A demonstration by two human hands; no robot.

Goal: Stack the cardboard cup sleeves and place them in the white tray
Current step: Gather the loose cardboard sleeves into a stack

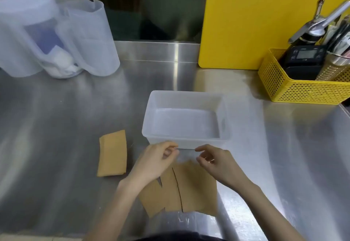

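Observation:
A white plastic tray (186,140) with nothing in it stands on the steel counter in the middle of the head view. Just in front of it, several flat brown cardboard sleeves (189,189) lie fanned out and overlapping under my wrists. A small neat stack of sleeves (112,153) lies apart to the left. My left hand (155,163) and my right hand (217,163) hover above the fanned sleeves by the tray's near wall, fingers curled and pinched loosely, with nothing visibly held in either.
Translucent plastic jugs (56,38) stand at the back left. A yellow board (255,19) leans at the back right. Beside it a yellow perforated basket (295,91) holds a timer and utensils. The counter's right edge runs close by.

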